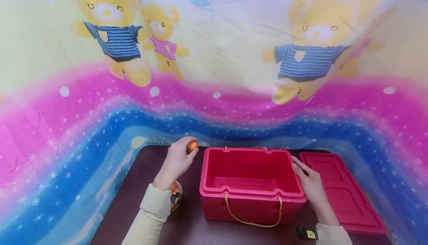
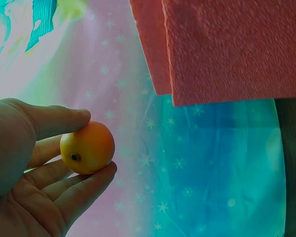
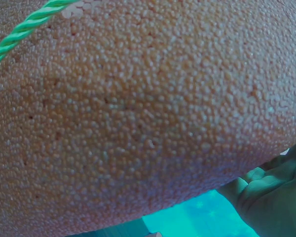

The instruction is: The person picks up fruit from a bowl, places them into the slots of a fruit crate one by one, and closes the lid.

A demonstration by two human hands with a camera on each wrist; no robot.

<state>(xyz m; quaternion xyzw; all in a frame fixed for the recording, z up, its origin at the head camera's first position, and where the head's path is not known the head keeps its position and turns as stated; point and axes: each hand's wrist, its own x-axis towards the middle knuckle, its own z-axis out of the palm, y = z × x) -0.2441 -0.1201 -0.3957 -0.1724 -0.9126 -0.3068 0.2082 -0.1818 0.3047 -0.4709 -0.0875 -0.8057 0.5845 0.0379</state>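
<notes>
My left hand pinches a small orange fruit between thumb and fingers; a dark stem end shows on its yellower side. The hand is in the air just left of a red foam box, which stands uncovered with a yellow rope handle hanging on its near side. Against the box's right wall rests my right hand, its fingers extended along the outside near the rim. In the right wrist view the box's grainy wall fills most of the picture and only part of the hand shows.
Below the left wrist a bowl with orange fruit in it is partly hidden by the forearm. The red lid lies right of the box on the dark table. A printed bear cloth hangs behind.
</notes>
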